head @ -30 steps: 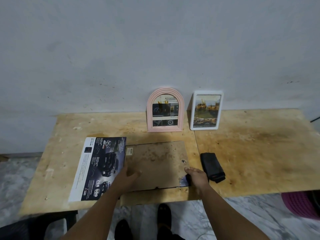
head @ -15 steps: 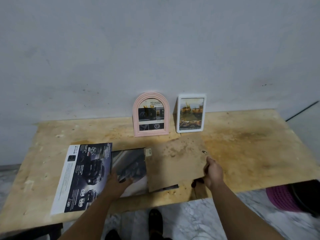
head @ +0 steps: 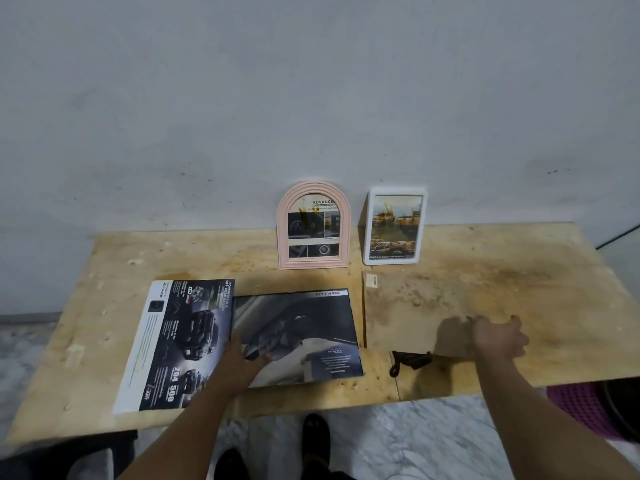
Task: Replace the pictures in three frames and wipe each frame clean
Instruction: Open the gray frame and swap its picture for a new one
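Note:
A large dark frame [head: 353, 327] lies flat on the table, with its old car picture [head: 304, 323] exposed. My left hand [head: 242, 358] rests on the picture's near left part, fingers fairly straight. The brown backing board [head: 408, 306] lies on the table to the frame's right. My right hand [head: 495, 337] grips its right edge. A black cloth [head: 408, 360] peeks out from under the board's near edge. A new car brochure page [head: 180, 341] lies left of the frame. A pink arched frame [head: 282, 230] and a white frame [head: 367, 230] stand against the wall.
The plywood table [head: 519, 271] has bare stained wood to the right. Its near edge [head: 311, 405] is close to my body. A purple basket [head: 581, 407] sits on the marble floor under the right end. My shoes [head: 313, 427] show below the table.
My right hand has lifted the backing board off the large frame and carried it right, over the black cloth. The old picture is uncovered. My left hand stays on the frame's left part.

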Demonstrator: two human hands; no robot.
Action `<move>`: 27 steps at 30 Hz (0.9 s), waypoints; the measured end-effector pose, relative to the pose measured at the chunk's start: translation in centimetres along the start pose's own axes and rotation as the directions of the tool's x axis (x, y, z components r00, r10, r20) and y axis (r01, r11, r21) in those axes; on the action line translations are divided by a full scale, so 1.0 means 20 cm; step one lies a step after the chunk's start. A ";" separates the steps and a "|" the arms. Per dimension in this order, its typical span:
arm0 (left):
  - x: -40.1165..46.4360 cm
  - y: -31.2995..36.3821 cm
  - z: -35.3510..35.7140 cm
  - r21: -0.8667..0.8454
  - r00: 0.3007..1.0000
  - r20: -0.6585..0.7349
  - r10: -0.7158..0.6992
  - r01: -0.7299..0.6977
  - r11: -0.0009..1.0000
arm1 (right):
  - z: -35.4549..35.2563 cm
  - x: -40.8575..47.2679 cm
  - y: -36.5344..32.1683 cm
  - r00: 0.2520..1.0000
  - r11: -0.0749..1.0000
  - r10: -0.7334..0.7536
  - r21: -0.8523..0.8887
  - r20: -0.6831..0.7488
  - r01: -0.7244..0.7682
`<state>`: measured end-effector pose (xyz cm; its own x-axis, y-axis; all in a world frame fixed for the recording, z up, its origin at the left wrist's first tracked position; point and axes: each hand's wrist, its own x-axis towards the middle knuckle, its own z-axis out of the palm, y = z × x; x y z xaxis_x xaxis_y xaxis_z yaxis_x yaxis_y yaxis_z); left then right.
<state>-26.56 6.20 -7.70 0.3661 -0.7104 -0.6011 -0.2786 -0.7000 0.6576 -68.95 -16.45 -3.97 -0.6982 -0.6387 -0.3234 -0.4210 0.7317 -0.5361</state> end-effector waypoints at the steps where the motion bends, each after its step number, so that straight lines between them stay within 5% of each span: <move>1: 0.00 0.00 0.01 0.004 1.000 -0.017 -0.012 0.012 1.000 | 0.03 -0.10 -0.01 0.989 0.988 -0.150 -0.036 -0.014 0.149; 3: 0.00 -0.01 0.02 0.002 0.999 -0.036 -0.016 0.016 1.000 | 0.14 -0.31 -0.01 0.885 0.892 -0.442 -0.027 0.147 0.450; 5: 0.01 -0.01 0.02 0.004 0.999 -0.037 0.000 0.000 1.000 | 0.27 -0.48 -0.02 0.696 0.737 -0.592 -0.077 0.407 0.672; 7: 0.02 -0.03 0.03 0.008 0.999 -0.034 0.000 0.000 1.000 | 0.40 -0.62 -0.04 0.493 0.503 -0.627 -0.170 0.603 0.847; 9: 0.02 -0.03 0.03 -0.020 0.999 -0.038 -0.004 0.003 1.000 | 0.52 -0.73 -0.07 0.367 0.272 -0.606 -0.250 0.706 0.929; 11: 0.03 -0.06 0.03 -0.041 0.998 -0.054 -0.029 0.027 0.999 | 0.61 -0.78 -0.08 0.371 0.159 -0.525 -0.340 0.766 0.927; 16: 0.04 -0.07 0.06 -0.049 0.997 -0.071 -0.011 0.007 0.999 | 0.72 -0.74 -0.04 0.410 0.091 -0.378 -0.407 0.831 0.909; 27: 0.05 -0.09 0.07 -0.049 0.991 -0.088 -0.101 0.097 0.994 | 0.76 -0.73 0.08 0.406 0.126 -0.494 -0.399 0.769 0.908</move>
<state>-26.94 6.54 -10.11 0.4688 -0.6268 -0.6224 -0.1981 -0.7613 0.6174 -50.62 -9.53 -12.02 0.3696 -0.8041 -0.4657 -0.9181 -0.3932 -0.0499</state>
